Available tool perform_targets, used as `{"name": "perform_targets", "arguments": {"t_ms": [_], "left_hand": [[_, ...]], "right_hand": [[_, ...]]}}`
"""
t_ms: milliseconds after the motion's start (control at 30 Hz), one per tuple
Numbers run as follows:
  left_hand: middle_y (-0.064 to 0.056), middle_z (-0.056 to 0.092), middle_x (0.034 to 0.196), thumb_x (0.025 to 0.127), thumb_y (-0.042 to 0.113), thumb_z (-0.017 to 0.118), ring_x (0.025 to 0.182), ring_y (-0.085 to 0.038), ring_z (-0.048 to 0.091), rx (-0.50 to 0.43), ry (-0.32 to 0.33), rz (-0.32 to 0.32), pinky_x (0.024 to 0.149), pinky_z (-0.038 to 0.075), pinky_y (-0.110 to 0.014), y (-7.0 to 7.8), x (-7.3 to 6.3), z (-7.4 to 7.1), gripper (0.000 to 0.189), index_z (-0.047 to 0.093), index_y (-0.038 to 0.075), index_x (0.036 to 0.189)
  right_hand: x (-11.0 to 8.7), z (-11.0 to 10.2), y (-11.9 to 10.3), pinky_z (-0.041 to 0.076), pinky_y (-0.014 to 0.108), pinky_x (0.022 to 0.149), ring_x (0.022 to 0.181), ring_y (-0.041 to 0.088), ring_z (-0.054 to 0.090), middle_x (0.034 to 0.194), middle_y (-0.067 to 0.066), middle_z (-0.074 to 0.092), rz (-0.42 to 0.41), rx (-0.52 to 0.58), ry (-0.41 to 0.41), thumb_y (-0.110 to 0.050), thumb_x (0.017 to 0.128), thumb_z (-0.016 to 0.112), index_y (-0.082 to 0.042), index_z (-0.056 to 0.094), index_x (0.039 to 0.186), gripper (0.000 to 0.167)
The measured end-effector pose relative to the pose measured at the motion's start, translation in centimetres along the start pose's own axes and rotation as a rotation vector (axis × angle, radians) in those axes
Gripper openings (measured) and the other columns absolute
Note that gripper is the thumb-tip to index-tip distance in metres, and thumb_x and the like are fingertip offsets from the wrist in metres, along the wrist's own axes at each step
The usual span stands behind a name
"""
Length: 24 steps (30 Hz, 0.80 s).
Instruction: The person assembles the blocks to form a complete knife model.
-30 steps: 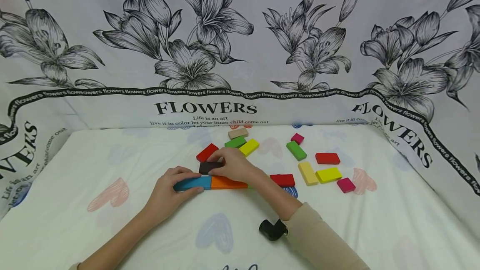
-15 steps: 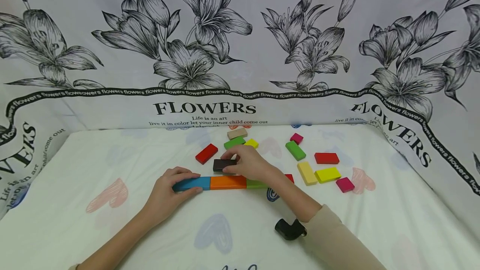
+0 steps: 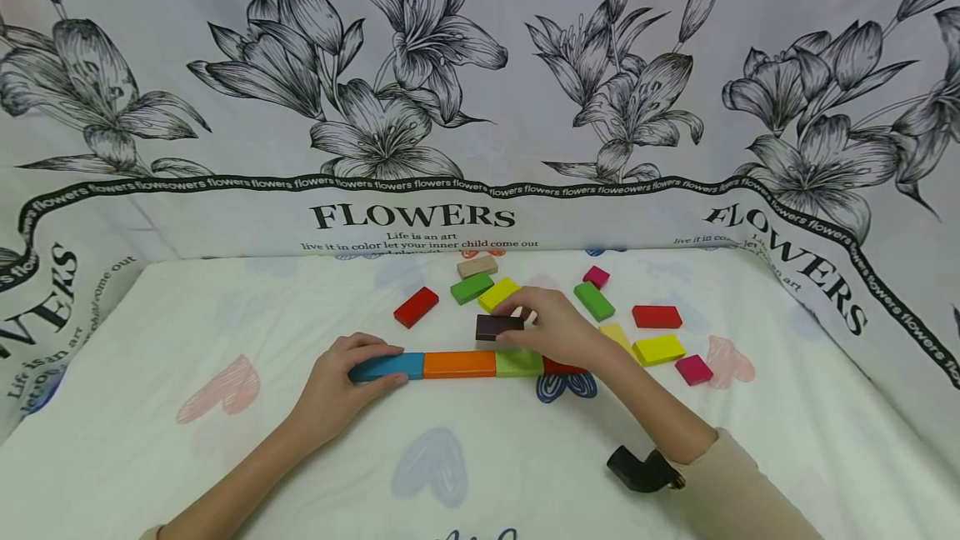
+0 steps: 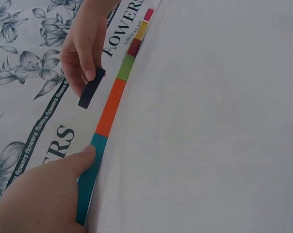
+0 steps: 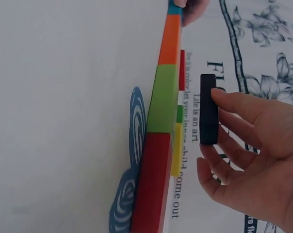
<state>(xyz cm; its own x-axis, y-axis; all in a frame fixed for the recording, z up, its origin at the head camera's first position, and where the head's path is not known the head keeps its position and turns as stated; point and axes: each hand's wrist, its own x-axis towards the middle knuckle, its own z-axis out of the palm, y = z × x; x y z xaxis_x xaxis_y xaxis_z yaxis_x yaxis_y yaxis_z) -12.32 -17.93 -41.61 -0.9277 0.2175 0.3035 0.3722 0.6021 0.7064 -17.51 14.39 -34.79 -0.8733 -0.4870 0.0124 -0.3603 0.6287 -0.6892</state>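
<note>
My left hand [image 3: 333, 382] holds the blue block [image 3: 413, 364] between thumb and fingers, at the left end of a straight row. Beside it, end to end, lie an orange block [image 3: 460, 364], a light green block [image 3: 518, 362] and a red block [image 5: 151, 182]. In my right hand [image 3: 562, 325] a black block [image 3: 495, 327] is pinched between thumb and fingertips. It is held lengthwise just behind the row, near where orange meets light green. The right wrist view shows the black block [image 5: 208, 109] upright in the picture, with the thumb on one side.
Behind the row lie a red block [image 3: 416, 307], a green block [image 3: 472, 288], a yellow block [image 3: 498, 296] and a beige block [image 3: 477, 266]. More loose blocks, among them a red one [image 3: 657, 317], lie at the right. A black fitting [image 3: 641, 469] sits at the right sleeve.
The right hand has carried the black block to the right along the back of the row, from behind the blue block. The left hand stays on the blue block.
</note>
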Motion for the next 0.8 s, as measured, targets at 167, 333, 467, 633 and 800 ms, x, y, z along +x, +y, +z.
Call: {"name": "perform_targets", "arguments": {"t_ms": [167, 333, 467, 633, 800], "left_hand": [[0.002, 0.072, 0.115, 0.086, 0.021, 0.089, 0.110, -0.020, 0.059, 0.003, -0.004, -0.005, 0.087, 0.053, -0.029, 0.0, 0.0, 0.0, 0.031, 0.082, 0.020, 0.117], [0.002, 0.071, 0.115, 0.087, 0.020, 0.089, 0.110, -0.021, 0.059, 0.005, -0.007, -0.002, 0.087, 0.053, -0.029, 0.0, 0.0, 0.0, 0.031, 0.082, 0.020, 0.116], [0.002, 0.072, 0.115, 0.086, 0.020, 0.089, 0.110, -0.022, 0.059, 0.005, -0.006, 0.006, 0.087, 0.054, -0.030, 0.0, 0.1, 0.0, 0.030, 0.082, 0.019, 0.116], [0.002, 0.072, 0.115, 0.086, 0.019, 0.089, 0.111, -0.022, 0.059, 0.011, -0.003, 0.007, 0.087, 0.053, -0.030, 0.1, 0.1, 0.0, 0.031, 0.083, 0.019, 0.116], [0.001, 0.072, 0.115, 0.086, 0.019, 0.089, 0.111, -0.022, 0.058, 0.009, -0.007, -0.005, 0.087, 0.053, -0.030, 0.2, 0.0, 0.0, 0.030, 0.083, 0.019, 0.116]], "right_hand": [[-1.7, -1.3, 0.7, 0.054, 0.034, 0.090, 0.108, 0.023, 0.061, 0.119, 0.005, 0.073, 0.012, -0.013, 0.016, -0.016, 0.095, 0.080, -0.008, 0.075, 0.126, 0.033], [-3.6, -2.6, 1.3, 0.055, 0.036, 0.088, 0.109, 0.026, 0.061, 0.119, 0.008, 0.073, 0.026, -0.028, 0.045, -0.014, 0.094, 0.081, -0.007, 0.075, 0.125, 0.033], [-5.3, -3.5, 1.8, 0.056, 0.038, 0.087, 0.109, 0.026, 0.062, 0.118, 0.007, 0.073, 0.047, -0.030, 0.085, -0.014, 0.093, 0.082, -0.009, 0.076, 0.125, 0.033], [-7.2, -4.1, 2.6, 0.058, 0.040, 0.086, 0.105, 0.024, 0.062, 0.116, 0.003, 0.074, 0.044, -0.037, 0.140, -0.016, 0.092, 0.083, -0.011, 0.077, 0.123, 0.032], [-8.8, -4.2, 3.3, 0.058, 0.031, 0.082, 0.102, 0.021, 0.062, 0.112, 0.000, 0.074, 0.023, -0.039, 0.171, -0.014, 0.089, 0.085, -0.012, 0.077, 0.121, 0.033]]}}
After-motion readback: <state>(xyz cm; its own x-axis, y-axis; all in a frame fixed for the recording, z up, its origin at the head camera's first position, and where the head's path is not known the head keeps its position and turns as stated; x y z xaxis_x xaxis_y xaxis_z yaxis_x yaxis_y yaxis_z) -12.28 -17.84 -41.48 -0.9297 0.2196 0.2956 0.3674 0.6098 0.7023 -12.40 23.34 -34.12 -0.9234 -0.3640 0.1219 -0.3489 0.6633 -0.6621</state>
